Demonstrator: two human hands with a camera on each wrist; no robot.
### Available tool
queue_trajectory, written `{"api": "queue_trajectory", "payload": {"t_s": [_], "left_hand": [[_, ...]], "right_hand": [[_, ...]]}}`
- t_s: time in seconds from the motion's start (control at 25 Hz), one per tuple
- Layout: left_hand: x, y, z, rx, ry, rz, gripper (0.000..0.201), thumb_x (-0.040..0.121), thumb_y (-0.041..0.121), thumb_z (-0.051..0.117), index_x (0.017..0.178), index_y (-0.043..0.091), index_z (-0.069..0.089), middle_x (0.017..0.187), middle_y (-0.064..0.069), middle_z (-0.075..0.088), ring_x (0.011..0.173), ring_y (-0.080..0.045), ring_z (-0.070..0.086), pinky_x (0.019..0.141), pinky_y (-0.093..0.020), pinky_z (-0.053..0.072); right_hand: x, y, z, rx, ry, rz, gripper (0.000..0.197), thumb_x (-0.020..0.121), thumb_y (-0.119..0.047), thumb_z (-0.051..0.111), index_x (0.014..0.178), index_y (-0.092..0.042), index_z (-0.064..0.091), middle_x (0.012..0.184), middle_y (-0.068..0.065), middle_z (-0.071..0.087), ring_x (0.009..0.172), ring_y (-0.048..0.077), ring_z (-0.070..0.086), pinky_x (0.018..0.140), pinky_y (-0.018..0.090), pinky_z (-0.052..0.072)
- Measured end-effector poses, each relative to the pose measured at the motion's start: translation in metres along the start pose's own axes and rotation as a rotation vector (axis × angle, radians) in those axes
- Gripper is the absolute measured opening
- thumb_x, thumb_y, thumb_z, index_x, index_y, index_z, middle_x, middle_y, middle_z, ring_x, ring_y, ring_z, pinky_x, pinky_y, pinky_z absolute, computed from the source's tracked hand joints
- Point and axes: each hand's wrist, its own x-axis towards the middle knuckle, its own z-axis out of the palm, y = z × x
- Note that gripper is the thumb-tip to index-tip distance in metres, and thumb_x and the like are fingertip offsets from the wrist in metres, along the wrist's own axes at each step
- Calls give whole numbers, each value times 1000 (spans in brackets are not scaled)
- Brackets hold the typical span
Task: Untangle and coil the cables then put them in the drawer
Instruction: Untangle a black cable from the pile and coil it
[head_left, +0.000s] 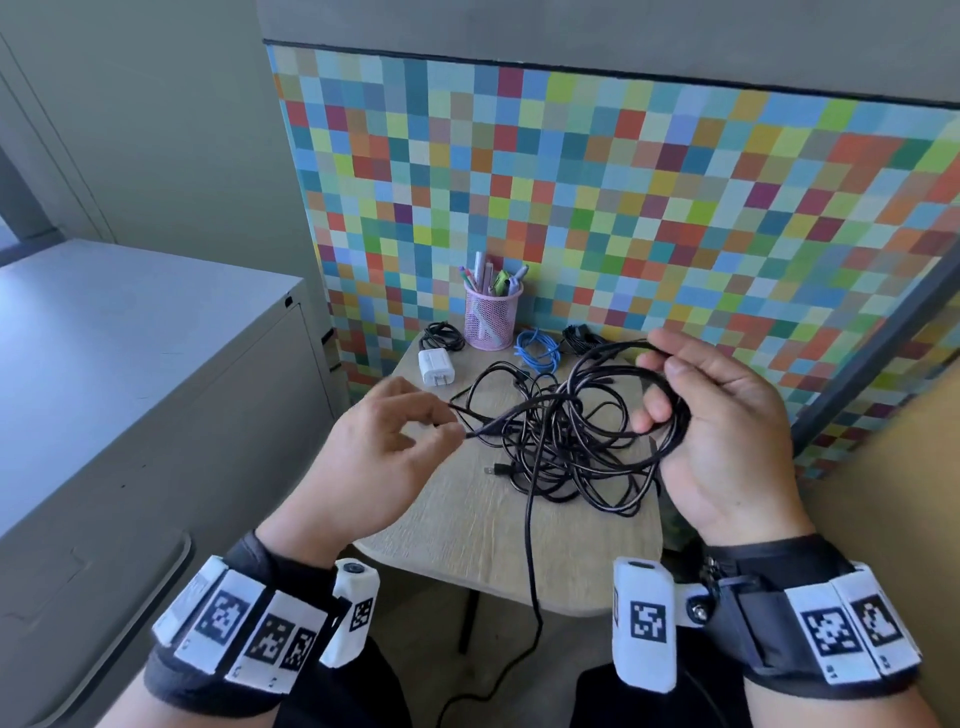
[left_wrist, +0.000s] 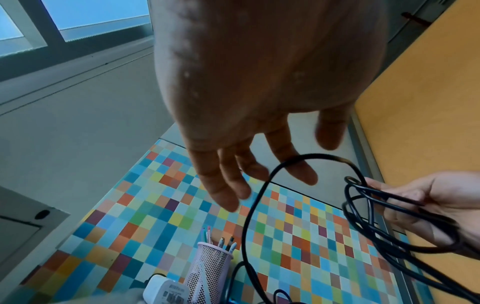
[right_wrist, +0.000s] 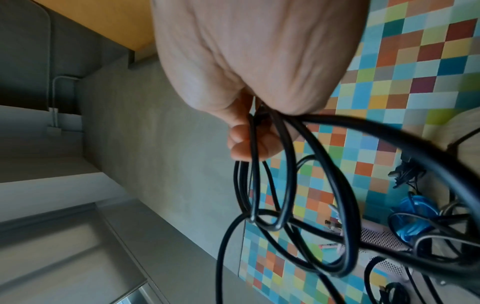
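R hand (head_left: 727, 441) palm-up over the table's right edge, fingers (head_left: 655, 410) curled round several coiled loops of black cable (head_left: 670, 395), thumb + index pinching the top of the loop. Right wrist view agrees: loops hang out of the closed fist, fingertips wrapped over the strands.

L hand (head_left: 384, 452) raised over the table's (head_left: 467, 519) left side. Head view: thumb + index look pinched on a strand running from the tangle, other fingers loosely bent. Left wrist view is blurred, fingers look fairly straight, strand arcs just past the index tip, so contact there is unclear. Going w/ a light pinch.

Rest of the black cable is a loose tangled pile (head_left: 561, 447) mid-table, between both hands, linked to the R-hand coil. One strand drops off the near table edge toward the floor. A 2-prong plug (head_left: 493, 470) lies at the pile's near-left side.

Back of table, against the multicolour checker panel (head_left: 623, 208): pink mesh pen cup (head_left: 491, 319) w/ pens, small black coiled cable (head_left: 441, 338) left of it, white charger brick (head_left: 435, 366) just in front of that, blue coiled cable (head_left: 537, 351) right of the cup, another black bundle (head_left: 582, 338) further right.

Grey cabinet (head_left: 130, 338) to the left of the table.
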Motion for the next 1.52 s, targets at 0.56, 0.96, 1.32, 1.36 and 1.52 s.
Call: {"api": "queue_trajectory", "payload": {"t_s": [0.56, 0.96, 1.32, 1.36, 1.52], "left_hand": [[5, 25, 28, -98, -101, -66, 22, 98, 40, 64, 116, 35, 53, 60, 3, 44, 55, -15, 42, 57, -27, 36], [5, 20, 25, -307, -177, 15, 21, 106, 30, 55, 105, 10, 61, 70, 5, 47, 59, -11, 38, 58, -27, 35], [3, 22, 22, -666, -151, 10, 12, 95, 24, 55, 91, 13, 53, 68, 9, 53, 51, -5, 36, 49, -16, 31], [3, 23, 22, -683, -157, 9, 12, 95, 22, 55, 92, 11, 53, 66, 12, 53, 50, -5, 35, 48, -16, 31], [1, 24, 21, -609, -161, 71, 19, 105, 11, 54, 89, 2, 57, 71, 7, 59, 61, -6, 48, 61, -18, 42]], "right_hand": [[-31, 13, 31, -204, -434, -20, 37, 101, -4, 51, 101, -24, 81, 94, 12, 71, 53, 20, 44, 48, 31, 41], [-39, 0, 36, -289, -647, -152, 27, 102, -10, 57, 126, -15, 67, 105, 21, 74, 90, 25, 76, 82, 38, 61], [-10, 13, 12, -625, -540, -33, 22, 104, -15, 62, 122, -21, 74, 112, 3, 78, 109, 22, 72, 102, 44, 54], [-11, 15, 13, -642, -614, 21, 19, 103, -20, 64, 118, -20, 76, 105, 5, 78, 101, 28, 72, 97, 46, 56], [-18, 19, 19, -695, -565, 57, 17, 103, -13, 64, 103, -18, 79, 70, 8, 69, 52, 19, 56, 58, 38, 51]]}}
